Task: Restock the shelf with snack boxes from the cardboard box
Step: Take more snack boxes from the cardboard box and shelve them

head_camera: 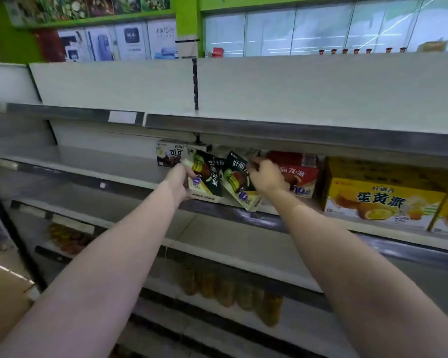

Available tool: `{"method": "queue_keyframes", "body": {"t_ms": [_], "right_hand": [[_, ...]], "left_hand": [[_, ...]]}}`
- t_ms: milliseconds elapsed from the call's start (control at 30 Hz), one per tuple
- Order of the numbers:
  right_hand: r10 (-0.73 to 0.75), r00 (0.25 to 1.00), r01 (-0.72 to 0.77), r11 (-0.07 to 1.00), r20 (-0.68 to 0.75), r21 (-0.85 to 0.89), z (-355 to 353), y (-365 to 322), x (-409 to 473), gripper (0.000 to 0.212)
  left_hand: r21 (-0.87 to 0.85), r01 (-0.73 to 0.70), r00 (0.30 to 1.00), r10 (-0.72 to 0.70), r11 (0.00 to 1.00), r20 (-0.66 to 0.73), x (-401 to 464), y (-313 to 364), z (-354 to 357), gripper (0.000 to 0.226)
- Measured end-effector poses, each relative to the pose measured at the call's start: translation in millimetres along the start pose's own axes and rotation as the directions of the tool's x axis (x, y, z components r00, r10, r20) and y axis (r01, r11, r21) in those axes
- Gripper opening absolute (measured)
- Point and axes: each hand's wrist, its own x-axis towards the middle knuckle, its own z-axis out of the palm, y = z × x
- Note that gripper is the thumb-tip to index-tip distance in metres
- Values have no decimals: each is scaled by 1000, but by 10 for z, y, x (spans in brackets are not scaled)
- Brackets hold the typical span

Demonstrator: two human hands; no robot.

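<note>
Both arms reach out to the middle shelf point(145, 178) of a pale, mostly bare store rack. The left grip point(179, 180) is closed around the lower left edge of a dark green snack box point(206, 177), which stands tilted, its top leaning toward the back of the shelf and its bottom edge touching the shelf front. The right grip point(265, 174) sits on the upper right corner of a second green snack box point(239, 180), fingers curled over the top of it; that box also leans, its lower corner hanging a little past the shelf lip. The two green boxes touch each other between the grips.

Just behind and left of the left grip stands a dark cocoa box point(169, 154), upright against the back. Just right of the right grip, partly hidden by the hand, lies a red snack box point(301, 180), with more red packaging stacked behind it. Farther right of that sit large yellow pie boxes point(380, 200), side by side.

Below both forearms, the lower shelves hold blurred amber jars point(233, 293) and some round items too smeared to name. At the lower left, near the left elbow, a brown cardboard box point(5, 288) shows its edge.
</note>
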Motion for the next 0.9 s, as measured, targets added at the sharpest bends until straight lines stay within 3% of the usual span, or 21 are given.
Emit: {"method": "queue_keyframes", "body": {"t_ms": [167,300,467,600,733,900], "right_hand": [[-111,987,120,990,116,-73,180,-43,303,46],[-179,947,258,918,265,-303,295,-66,502,58],[-257,942,329,837,215,-438,536,-83,729,60],[-274,955,291,788,113,-542,711,-124,842,56],[-262,963,251,776,66,-578,797,-189,981,55],[-189,982,165,803,19,-573,878,-200,1034,53]], "left_hand": [[-66,-9,998,5,998,-70,296,25,-24,16],[-126,-27,998,19,992,-58,467,52,-73,13],[-160,1,996,12,987,85,706,69,-208,45],[-110,-47,994,57,993,89,866,140,-369,31],[-8,-46,980,46,999,192,1014,230,-553,26],[-102,0,958,29,995,285,1124,245,-655,24]]}}
